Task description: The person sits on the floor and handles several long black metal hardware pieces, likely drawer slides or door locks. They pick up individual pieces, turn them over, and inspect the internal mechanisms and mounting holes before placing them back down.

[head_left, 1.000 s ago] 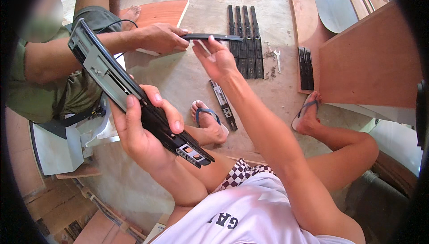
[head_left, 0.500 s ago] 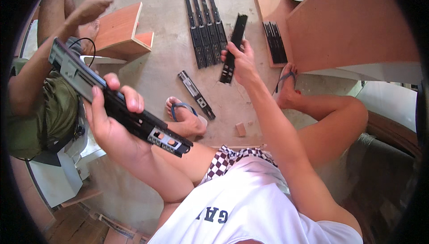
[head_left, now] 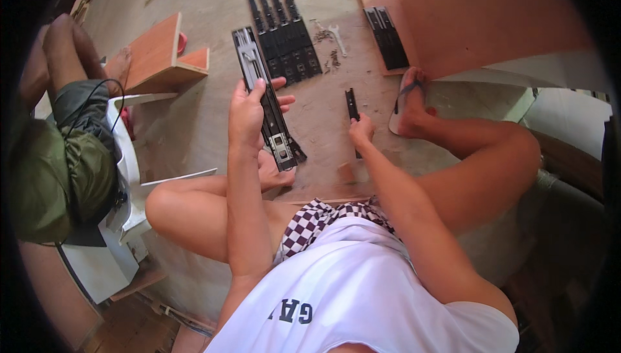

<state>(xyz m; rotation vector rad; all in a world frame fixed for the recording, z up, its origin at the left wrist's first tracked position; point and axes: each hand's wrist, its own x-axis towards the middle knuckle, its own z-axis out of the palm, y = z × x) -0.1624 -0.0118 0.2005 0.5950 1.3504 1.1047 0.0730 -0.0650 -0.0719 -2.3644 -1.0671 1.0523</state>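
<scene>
My left hand (head_left: 249,110) grips a long black drawer slide (head_left: 262,91) with a silver inner rail, holding it lengthwise above the floor. My right hand (head_left: 361,130) is down at the floor, its fingers closed on a short black rail piece (head_left: 351,104) that lies beside my sandalled right foot (head_left: 407,104). A row of several black drawer slides (head_left: 283,29) lies on the floor ahead of both hands.
Another stack of black slides (head_left: 387,27) lies by a large brown board (head_left: 491,16) at right. A small wrench (head_left: 336,33) and screws (head_left: 331,58) sit near the slides. A wooden drawer box (head_left: 162,55) and a seated person (head_left: 61,139) are at left.
My left hand swung the long slide from the left to the middle, upright before me. My right hand dropped from the far slides to the short rail piece near my foot.
</scene>
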